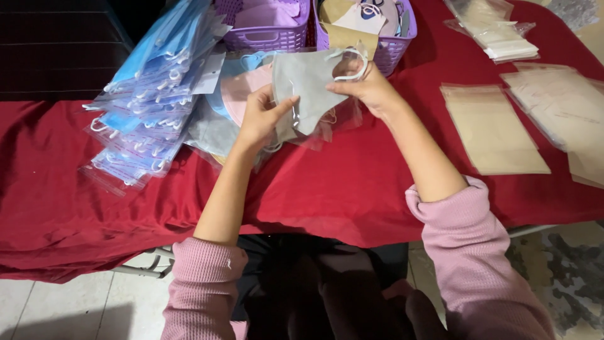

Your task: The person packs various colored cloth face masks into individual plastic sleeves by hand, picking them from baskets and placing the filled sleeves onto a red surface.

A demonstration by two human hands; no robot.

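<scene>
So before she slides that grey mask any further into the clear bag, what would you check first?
1. Grey mask held by both hands: ok, left hand at its lower edge, right hand at its upper right corner.
2. Ear loop free of tangles: ok, it curls over the right fingers.
3. Clear bag around the mask's lower part: ok.
4. Bag mouth fully open: cannot tell, the film is too transparent.
5. Red cloth under the hands free of other things: ok.
6. Stack of packed blue masks out of the way: ok, it lies to the left.
</scene>
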